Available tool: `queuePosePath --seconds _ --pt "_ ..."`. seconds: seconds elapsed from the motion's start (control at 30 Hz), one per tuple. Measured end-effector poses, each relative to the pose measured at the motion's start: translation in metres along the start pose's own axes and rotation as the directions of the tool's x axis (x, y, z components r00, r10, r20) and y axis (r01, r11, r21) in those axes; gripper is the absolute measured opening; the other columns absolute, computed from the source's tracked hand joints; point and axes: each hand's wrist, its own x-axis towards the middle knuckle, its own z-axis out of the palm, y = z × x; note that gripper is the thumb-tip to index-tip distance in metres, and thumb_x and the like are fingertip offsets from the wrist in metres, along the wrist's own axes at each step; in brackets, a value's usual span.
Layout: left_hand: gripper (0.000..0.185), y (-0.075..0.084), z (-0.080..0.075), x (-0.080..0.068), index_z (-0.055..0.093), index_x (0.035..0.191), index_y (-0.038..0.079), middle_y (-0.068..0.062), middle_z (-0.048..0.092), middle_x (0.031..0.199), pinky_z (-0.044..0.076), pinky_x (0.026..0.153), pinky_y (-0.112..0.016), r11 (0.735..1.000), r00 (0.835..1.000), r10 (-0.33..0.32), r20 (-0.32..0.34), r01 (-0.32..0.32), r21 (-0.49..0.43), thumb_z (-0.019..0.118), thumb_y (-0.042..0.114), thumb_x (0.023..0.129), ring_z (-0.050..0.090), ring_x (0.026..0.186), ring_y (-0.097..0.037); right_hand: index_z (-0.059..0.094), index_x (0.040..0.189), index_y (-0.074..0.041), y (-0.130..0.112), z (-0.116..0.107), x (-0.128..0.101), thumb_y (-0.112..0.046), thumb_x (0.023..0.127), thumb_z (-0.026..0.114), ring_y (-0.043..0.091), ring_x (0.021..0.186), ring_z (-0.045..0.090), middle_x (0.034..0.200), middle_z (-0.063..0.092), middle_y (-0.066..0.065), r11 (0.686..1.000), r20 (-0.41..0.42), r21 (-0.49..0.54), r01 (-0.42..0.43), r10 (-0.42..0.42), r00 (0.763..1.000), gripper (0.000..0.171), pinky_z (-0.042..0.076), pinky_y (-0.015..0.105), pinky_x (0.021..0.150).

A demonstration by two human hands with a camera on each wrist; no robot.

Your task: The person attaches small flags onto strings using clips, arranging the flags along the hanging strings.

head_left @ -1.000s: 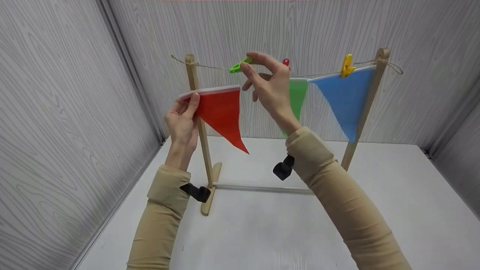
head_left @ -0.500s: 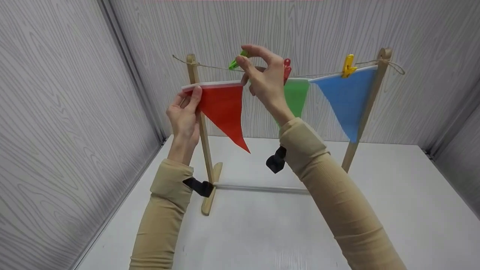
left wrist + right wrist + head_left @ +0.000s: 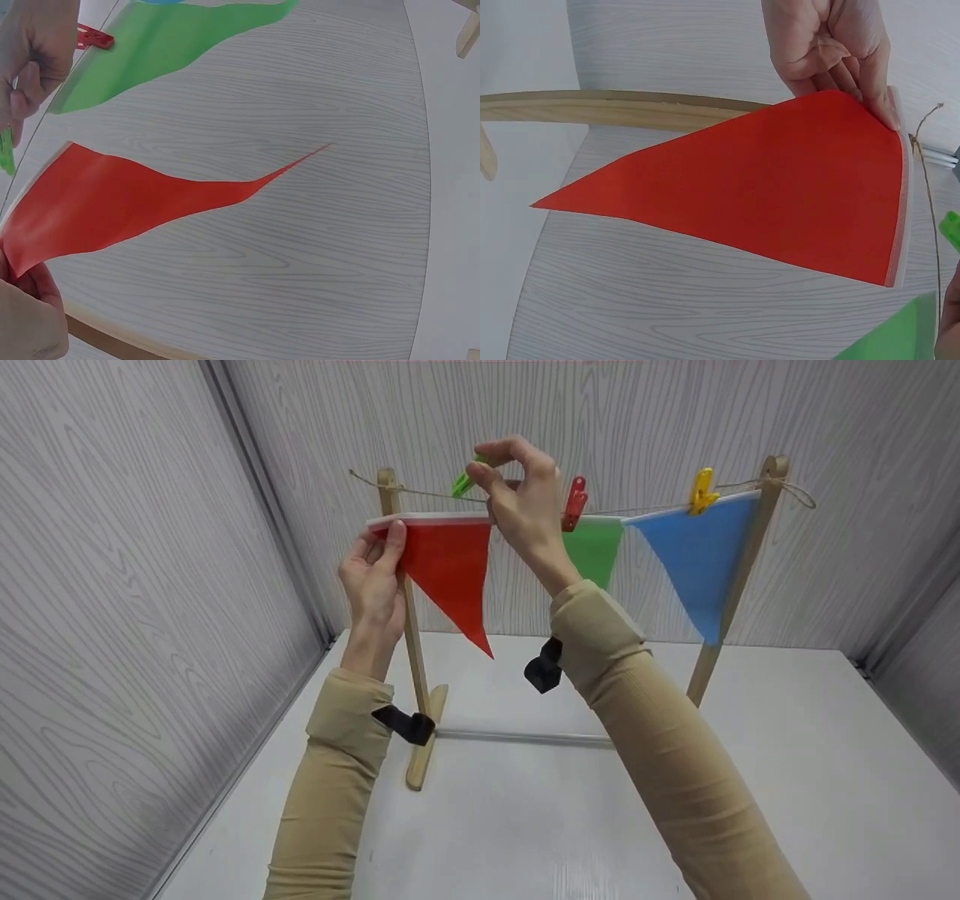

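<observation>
My left hand (image 3: 375, 585) pinches the upper left corner of a red triangular pennant (image 3: 454, 566), thumb in front on its white top band. The pennant's point hangs down. Between thumb and index finger, my right hand (image 3: 529, 510) holds a green clothespin (image 3: 462, 482) at the string (image 3: 431, 493), above the pennant's top edge. In the right wrist view, the red pennant (image 3: 780, 187) spreads flat, its white band beside the string (image 3: 932, 210). The green clothespin (image 3: 951, 229) shows at the right edge there. Whether its tips straddle the string is unclear.
A green pennant (image 3: 596, 551) hangs by a red clothespin (image 3: 575, 502). Beside it, a blue pennant (image 3: 697, 559) hangs by a yellow clothespin (image 3: 702, 493). Two wooden posts, left (image 3: 415, 652) and right (image 3: 739, 585), carry the string. A rod (image 3: 525, 736) runs low between them.
The left hand has raised the red pennant toward the string. My right hand has moved up and slightly left, and the green clothespin has tilted steeper, tips downward.
</observation>
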Motion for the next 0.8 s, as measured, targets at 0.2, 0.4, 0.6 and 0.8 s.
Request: queuePosePath --seconds 0.2,0.4,0.6,0.8 --pt "0.012 0.0007 0.0047 0.0013 0.064 0.107 0.004 -0.006 0.069 0.101 0.054 0.103 -0.035 1.000 1.000 0.016 0.012 -0.016 -0.023 0.065 0.002 0.095 0.066 0.097 -0.019 0.071 0.109 -0.001 0.0004 0.0018 0.0046 -0.012 0.093 0.071 0.017 0.096 0.071 0.103 0.070 0.012 0.999 -0.013 -0.004 0.041 -0.041 0.999 0.019 0.057 0.023 0.082" --pt "0.014 0.0014 0.0073 0.0019 0.064 0.109 0.003 -0.007 0.069 0.105 0.053 0.104 -0.035 1.000 0.999 0.021 0.024 -0.020 -0.022 0.066 0.003 0.095 0.066 0.100 -0.020 0.071 0.109 -0.003 -0.0012 0.0033 0.0070 -0.011 0.094 0.070 0.016 0.101 0.068 0.105 0.070 0.011 0.999 0.014 -0.034 0.006 -0.006 1.000 0.017 0.055 0.023 0.088" --pt "0.015 0.0021 0.0088 0.0021 0.064 0.110 0.004 -0.007 0.069 0.106 0.053 0.104 -0.036 1.000 1.000 0.012 0.020 -0.011 -0.026 0.066 0.004 0.095 0.066 0.101 -0.021 0.071 0.109 -0.003 0.0003 0.0034 0.0075 -0.010 0.095 0.068 0.016 0.101 0.067 0.107 0.070 0.012 0.996 0.043 -0.086 0.020 -0.016 0.999 0.016 0.053 0.022 0.087" --pt "0.012 0.0032 0.0091 0.0033 0.065 0.107 0.004 -0.007 0.069 0.103 0.053 0.104 -0.037 1.000 1.000 0.014 0.011 -0.014 -0.025 0.066 0.003 0.095 0.067 0.098 -0.020 0.073 0.108 -0.002 -0.0027 0.0038 0.0078 -0.009 0.096 0.066 0.017 0.097 0.070 0.106 0.073 0.012 0.991 0.063 -0.128 0.041 -0.033 0.997 0.015 0.054 0.022 0.089"
